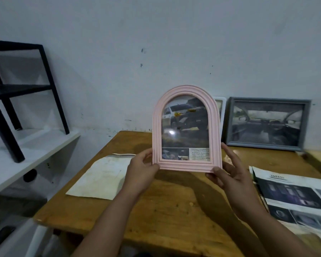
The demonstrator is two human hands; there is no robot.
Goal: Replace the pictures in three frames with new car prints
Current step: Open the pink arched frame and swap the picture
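Both hands, left (141, 169) and right (230, 175), pinch the pink arched frame (186, 127) by its bottom corners, upright above the tabletop (165, 210). Low grip, top-heavy: could tip or slip.

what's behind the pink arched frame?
A white frame leans on the wall directly behind the pink arched frame; only its right edge shows, the rest is covered. A grey frame stands further right.
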